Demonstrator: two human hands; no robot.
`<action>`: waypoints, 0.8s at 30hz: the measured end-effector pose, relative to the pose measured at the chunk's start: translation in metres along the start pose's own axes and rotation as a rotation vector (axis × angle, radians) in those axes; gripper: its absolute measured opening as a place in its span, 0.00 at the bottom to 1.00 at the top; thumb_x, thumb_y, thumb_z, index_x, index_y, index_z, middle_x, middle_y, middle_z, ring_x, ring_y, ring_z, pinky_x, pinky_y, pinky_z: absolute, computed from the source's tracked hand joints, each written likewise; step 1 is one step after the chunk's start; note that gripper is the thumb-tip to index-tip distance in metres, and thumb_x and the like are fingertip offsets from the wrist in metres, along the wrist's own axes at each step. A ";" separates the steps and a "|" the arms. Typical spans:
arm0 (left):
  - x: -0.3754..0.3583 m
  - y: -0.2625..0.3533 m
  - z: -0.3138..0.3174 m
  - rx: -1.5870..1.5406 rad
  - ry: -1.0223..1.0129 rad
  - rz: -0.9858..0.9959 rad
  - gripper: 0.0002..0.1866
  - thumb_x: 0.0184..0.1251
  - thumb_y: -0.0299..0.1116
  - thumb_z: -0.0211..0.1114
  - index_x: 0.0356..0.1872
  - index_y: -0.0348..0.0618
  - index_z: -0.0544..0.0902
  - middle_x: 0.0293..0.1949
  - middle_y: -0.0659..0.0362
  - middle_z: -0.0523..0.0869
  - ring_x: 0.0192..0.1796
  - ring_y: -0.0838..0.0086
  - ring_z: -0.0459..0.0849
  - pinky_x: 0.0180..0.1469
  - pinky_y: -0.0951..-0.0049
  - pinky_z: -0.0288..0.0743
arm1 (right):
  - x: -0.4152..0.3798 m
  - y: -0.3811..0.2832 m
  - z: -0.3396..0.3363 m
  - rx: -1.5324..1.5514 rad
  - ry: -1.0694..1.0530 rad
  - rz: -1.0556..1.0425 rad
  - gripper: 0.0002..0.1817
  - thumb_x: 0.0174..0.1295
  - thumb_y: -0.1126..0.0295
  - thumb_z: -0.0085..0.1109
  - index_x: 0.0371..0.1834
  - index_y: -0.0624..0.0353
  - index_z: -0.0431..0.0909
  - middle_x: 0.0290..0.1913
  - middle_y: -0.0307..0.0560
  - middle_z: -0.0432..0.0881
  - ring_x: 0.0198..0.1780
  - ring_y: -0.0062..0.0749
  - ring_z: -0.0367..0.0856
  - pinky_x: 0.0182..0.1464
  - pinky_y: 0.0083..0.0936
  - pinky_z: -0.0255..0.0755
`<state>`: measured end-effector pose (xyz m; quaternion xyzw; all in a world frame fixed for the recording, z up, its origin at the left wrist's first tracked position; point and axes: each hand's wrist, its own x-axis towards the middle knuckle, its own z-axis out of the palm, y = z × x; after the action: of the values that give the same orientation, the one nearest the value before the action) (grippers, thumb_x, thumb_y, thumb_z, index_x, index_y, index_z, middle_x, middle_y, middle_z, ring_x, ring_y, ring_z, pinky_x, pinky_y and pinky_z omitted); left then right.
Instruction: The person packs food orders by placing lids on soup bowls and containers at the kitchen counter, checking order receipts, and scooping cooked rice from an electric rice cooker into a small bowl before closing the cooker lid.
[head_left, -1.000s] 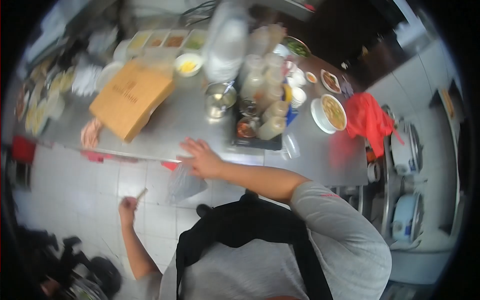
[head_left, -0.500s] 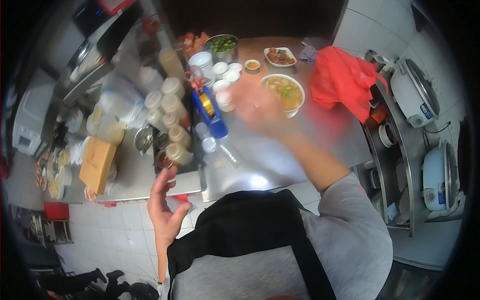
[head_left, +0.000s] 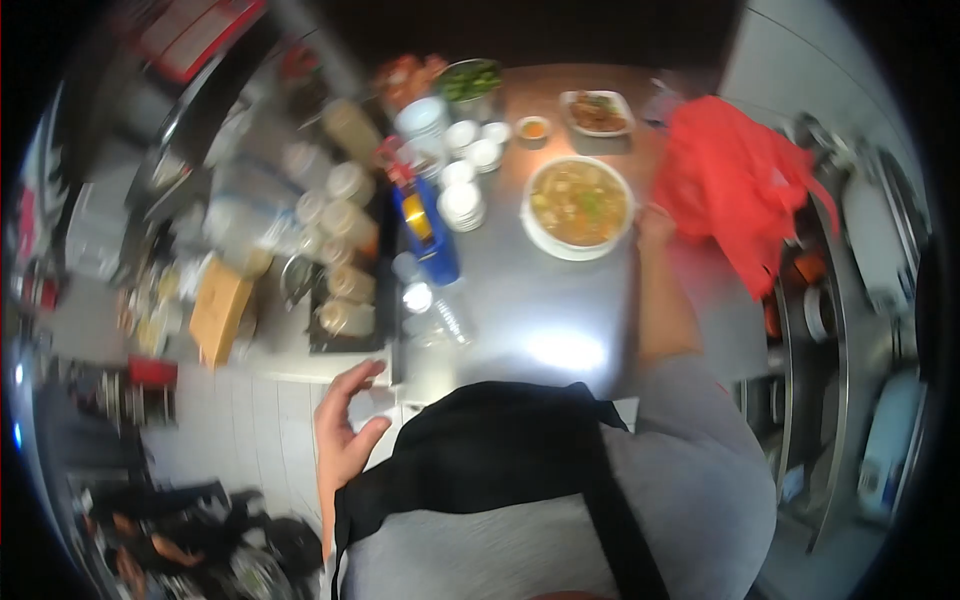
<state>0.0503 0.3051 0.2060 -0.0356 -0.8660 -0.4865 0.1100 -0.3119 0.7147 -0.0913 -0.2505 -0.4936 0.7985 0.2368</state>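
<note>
A white bowl of chunky soup with green garnish stands on a white saucer on the steel counter. My right hand is at the right edge of the bowl, beside a red plastic bag. Blur hides how its fingers are placed and whether they grip the rim. Low at the counter's front edge, my left hand is raised with nothing in it, thumb and curved fingers apart.
Behind the bowl are a dish of meat and a small sauce cup. Left of it stand stacked white cups, a blue tape dispenser and several sauce bottles. Rice cookers line the right shelf.
My right hand has moved from the bowl's left side, across to its right edge. The view has shifted slightly. My left hand stays open, low at the counter's front.
</note>
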 end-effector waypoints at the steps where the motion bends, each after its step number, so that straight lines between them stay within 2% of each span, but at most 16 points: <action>1: -0.002 -0.002 -0.002 -0.012 0.001 -0.012 0.31 0.48 0.35 0.68 0.57 0.36 0.73 0.50 0.51 0.81 0.53 0.63 0.78 0.54 0.68 0.70 | 0.006 0.012 -0.004 0.056 -0.076 0.009 0.06 0.56 0.77 0.60 0.34 0.67 0.76 0.27 0.47 0.81 0.24 0.28 0.79 0.24 0.21 0.74; 3: -0.008 -0.009 -0.008 -0.020 0.007 -0.029 0.32 0.48 0.34 0.68 0.58 0.37 0.71 0.51 0.51 0.81 0.54 0.64 0.78 0.54 0.68 0.70 | 0.012 0.004 -0.010 -0.150 -0.190 0.085 0.09 0.59 0.69 0.60 0.36 0.64 0.75 0.25 0.45 0.81 0.22 0.25 0.78 0.23 0.21 0.75; 5: -0.017 -0.017 -0.015 -0.043 0.034 -0.063 0.32 0.49 0.32 0.68 0.59 0.39 0.71 0.51 0.52 0.81 0.54 0.65 0.78 0.55 0.68 0.69 | -0.030 -0.048 0.000 -0.280 -0.315 0.160 0.17 0.61 0.52 0.57 0.27 0.56 0.77 0.21 0.36 0.77 0.18 0.19 0.71 0.19 0.17 0.68; 6: -0.022 -0.021 -0.020 -0.035 0.048 -0.087 0.31 0.51 0.31 0.67 0.60 0.40 0.71 0.51 0.53 0.81 0.53 0.65 0.78 0.55 0.69 0.70 | -0.016 -0.040 -0.005 -0.305 -0.322 0.136 0.19 0.62 0.50 0.54 0.26 0.54 0.78 0.19 0.34 0.74 0.17 0.18 0.68 0.18 0.16 0.65; 7: -0.027 -0.024 -0.026 -0.043 0.050 -0.115 0.30 0.53 0.34 0.66 0.60 0.39 0.70 0.51 0.52 0.81 0.54 0.66 0.78 0.56 0.69 0.68 | -0.029 -0.058 0.005 -0.401 -0.237 0.055 0.17 0.64 0.52 0.53 0.29 0.54 0.78 0.21 0.36 0.75 0.18 0.19 0.70 0.19 0.17 0.66; 8: -0.033 -0.027 -0.033 -0.051 0.054 -0.139 0.30 0.55 0.37 0.64 0.60 0.37 0.70 0.52 0.52 0.80 0.54 0.67 0.77 0.57 0.69 0.67 | -0.038 -0.059 0.004 -0.225 -0.211 -0.090 0.18 0.65 0.54 0.51 0.39 0.60 0.78 0.31 0.45 0.79 0.28 0.26 0.77 0.28 0.22 0.73; 9: -0.039 -0.034 -0.041 -0.063 0.091 -0.149 0.29 0.56 0.37 0.64 0.60 0.37 0.70 0.52 0.52 0.80 0.53 0.68 0.78 0.57 0.69 0.68 | 0.006 -0.042 -0.016 -0.414 -0.134 -0.390 0.15 0.64 0.62 0.54 0.48 0.61 0.74 0.43 0.49 0.78 0.42 0.34 0.76 0.39 0.29 0.77; 10: -0.045 -0.042 -0.049 -0.080 0.120 -0.155 0.29 0.57 0.37 0.63 0.60 0.38 0.70 0.51 0.52 0.80 0.53 0.68 0.78 0.56 0.69 0.68 | -0.028 -0.069 -0.001 -0.461 -0.123 -0.747 0.17 0.62 0.66 0.57 0.50 0.65 0.73 0.43 0.50 0.78 0.46 0.34 0.74 0.42 0.27 0.76; 11: -0.051 -0.050 -0.056 -0.099 0.135 -0.156 0.28 0.59 0.37 0.63 0.60 0.38 0.70 0.51 0.53 0.81 0.53 0.68 0.78 0.56 0.69 0.68 | -0.068 -0.098 0.021 -0.409 -0.100 -0.749 0.16 0.63 0.71 0.56 0.52 0.67 0.73 0.51 0.54 0.76 0.47 0.37 0.75 0.50 0.30 0.73; 13: -0.059 -0.060 -0.073 -0.163 0.197 -0.183 0.27 0.60 0.37 0.62 0.59 0.38 0.70 0.51 0.52 0.81 0.53 0.69 0.78 0.56 0.70 0.69 | -0.114 -0.134 0.056 -0.316 -0.142 -0.760 0.14 0.62 0.74 0.56 0.51 0.65 0.74 0.45 0.50 0.77 0.42 0.31 0.75 0.43 0.25 0.75; 14: -0.064 -0.069 -0.084 -0.205 0.214 -0.186 0.26 0.60 0.36 0.62 0.59 0.38 0.70 0.51 0.52 0.81 0.53 0.69 0.78 0.56 0.70 0.69 | -0.146 -0.160 0.077 -0.562 -0.067 -1.133 0.13 0.61 0.75 0.57 0.49 0.66 0.74 0.42 0.50 0.77 0.38 0.30 0.76 0.40 0.23 0.75; 15: -0.069 -0.083 -0.093 -0.218 0.258 -0.151 0.22 0.62 0.31 0.62 0.58 0.41 0.72 0.48 0.54 0.81 0.51 0.71 0.79 0.53 0.72 0.71 | -0.169 -0.174 0.096 -0.433 -0.108 -1.096 0.13 0.60 0.76 0.57 0.48 0.67 0.75 0.41 0.51 0.77 0.36 0.31 0.76 0.39 0.23 0.75; 16: -0.076 -0.093 -0.105 -0.239 0.288 -0.177 0.22 0.62 0.31 0.62 0.58 0.41 0.72 0.48 0.55 0.81 0.50 0.72 0.79 0.53 0.72 0.71 | -0.194 -0.185 0.117 -0.307 -0.146 -1.054 0.13 0.59 0.77 0.58 0.47 0.68 0.75 0.41 0.52 0.78 0.35 0.31 0.76 0.39 0.23 0.74; 19: -0.092 -0.139 -0.150 -0.342 0.402 -0.217 0.21 0.64 0.32 0.60 0.57 0.39 0.72 0.46 0.55 0.81 0.49 0.73 0.79 0.53 0.71 0.72 | -0.308 -0.203 0.179 -0.125 -0.227 -1.172 0.11 0.58 0.81 0.58 0.44 0.70 0.74 0.39 0.53 0.77 0.35 0.33 0.76 0.37 0.25 0.75; 22: -0.107 -0.204 -0.203 -0.535 0.574 -0.285 0.19 0.67 0.35 0.55 0.56 0.39 0.72 0.44 0.56 0.81 0.47 0.72 0.79 0.52 0.71 0.71 | -0.410 -0.163 0.223 0.144 -0.637 -1.047 0.10 0.56 0.84 0.57 0.42 0.70 0.74 0.37 0.50 0.76 0.35 0.34 0.75 0.35 0.27 0.76; 24: -0.119 -0.248 -0.247 -0.696 0.682 -0.421 0.17 0.68 0.36 0.54 0.54 0.40 0.72 0.44 0.56 0.81 0.46 0.73 0.79 0.50 0.71 0.72 | -0.482 -0.120 0.249 -0.034 -0.924 -1.080 0.12 0.53 0.86 0.57 0.41 0.68 0.73 0.35 0.48 0.74 0.34 0.33 0.75 0.33 0.26 0.76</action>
<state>0.1631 -0.0299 0.0963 0.2648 -0.5567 -0.7406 0.2672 -0.0868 0.2942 0.1938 0.3897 -0.6111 0.5863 0.3619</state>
